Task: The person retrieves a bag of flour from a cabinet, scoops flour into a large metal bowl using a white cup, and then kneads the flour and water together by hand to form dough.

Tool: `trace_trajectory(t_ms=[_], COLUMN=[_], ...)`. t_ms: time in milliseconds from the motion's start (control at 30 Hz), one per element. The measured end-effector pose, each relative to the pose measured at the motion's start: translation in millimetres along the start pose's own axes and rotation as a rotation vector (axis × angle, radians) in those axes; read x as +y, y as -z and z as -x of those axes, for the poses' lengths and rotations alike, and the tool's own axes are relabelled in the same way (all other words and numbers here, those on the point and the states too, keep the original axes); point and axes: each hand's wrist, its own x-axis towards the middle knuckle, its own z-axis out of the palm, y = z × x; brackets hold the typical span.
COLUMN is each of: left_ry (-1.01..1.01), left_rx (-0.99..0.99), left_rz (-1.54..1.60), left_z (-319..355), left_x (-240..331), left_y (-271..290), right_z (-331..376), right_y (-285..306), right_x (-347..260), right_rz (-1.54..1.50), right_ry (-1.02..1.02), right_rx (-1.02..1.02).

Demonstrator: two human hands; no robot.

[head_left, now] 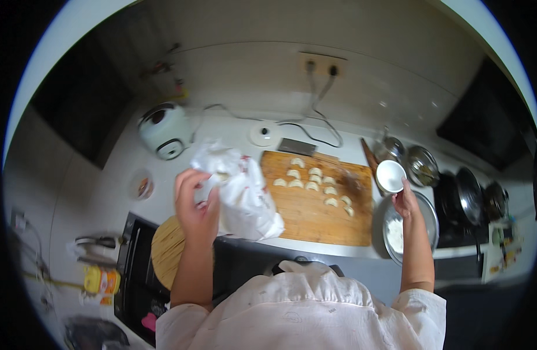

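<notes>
My left hand (195, 198) is closed on the edge of a white plastic bag (245, 201) with red print, which stands at the left side of the cutting board (315, 227). What the bag contains is hidden. In my right hand (406, 201) is a small white bowl (390, 176), gripped by its rim. It is above the far edge of a metal basin (429, 219) holding white powder (395, 233). Several crescent-shaped dumplings (312, 185) lie on the wooden board.
A cleaver (296, 146) lies behind the board, near a white lid (264, 133). The rice cooker (163, 131) stands back left, a small bowl (142, 185) in front of it. A round woven mat (169, 251) overhangs the sink (131, 262). Pots (469, 195) occupy the right.
</notes>
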Motion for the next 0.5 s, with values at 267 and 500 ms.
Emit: trace_trajectory(t_ms=[267,500], left_ry=[0.236,0.489], left_rx=[-0.091,-0.268], left_rz=[-0.566,-0.486], left_z=[-29,-33], left_x=[-53,-64], left_y=[3,10], right_z=[57,100], right_y=[-290,-392], right_x=[8,41], right_rz=[0.285,0.968], right_ry=[0.091,0.462], right_rx=[-0.638,-0.708])
